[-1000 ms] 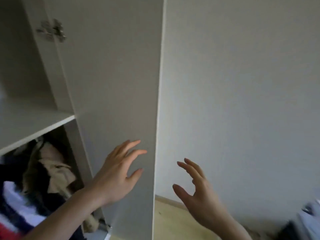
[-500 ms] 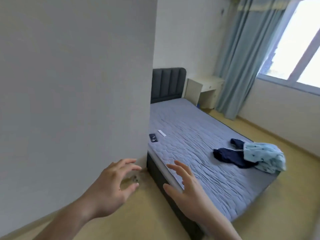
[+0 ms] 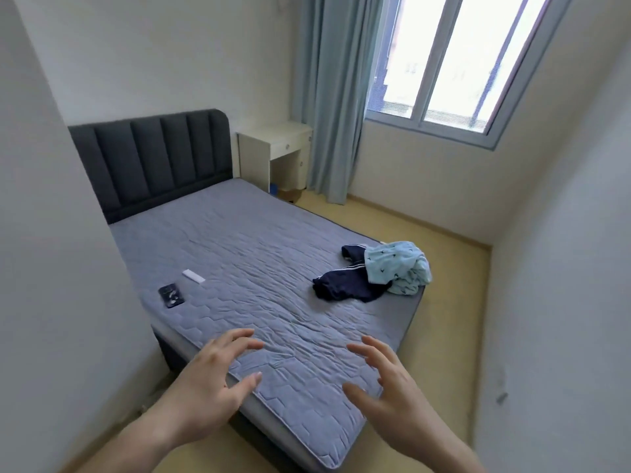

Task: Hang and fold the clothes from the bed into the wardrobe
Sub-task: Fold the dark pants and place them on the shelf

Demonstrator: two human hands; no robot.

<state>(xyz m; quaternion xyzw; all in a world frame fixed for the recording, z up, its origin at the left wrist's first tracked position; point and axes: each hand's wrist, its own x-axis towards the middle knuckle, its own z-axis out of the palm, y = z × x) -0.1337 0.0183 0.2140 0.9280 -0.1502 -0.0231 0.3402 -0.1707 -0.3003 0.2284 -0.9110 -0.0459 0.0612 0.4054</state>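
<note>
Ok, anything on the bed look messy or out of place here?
Yes: a crumpled light blue patterned garment lies heaped on a bunched navy garment with white stripes at the grey quilted mattress edge. A dark phone and small white remote lie loose near the wall. Both hands are empty.

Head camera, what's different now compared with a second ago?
The view has swung away from the wardrobe door to the bed, and the wardrobe is out of sight. Both the left hand and the right hand now reach over the bed's near corner. They have stayed open and empty, fingers spread. Since half a second ago, the navy garment and light blue garment have not moved.
</note>
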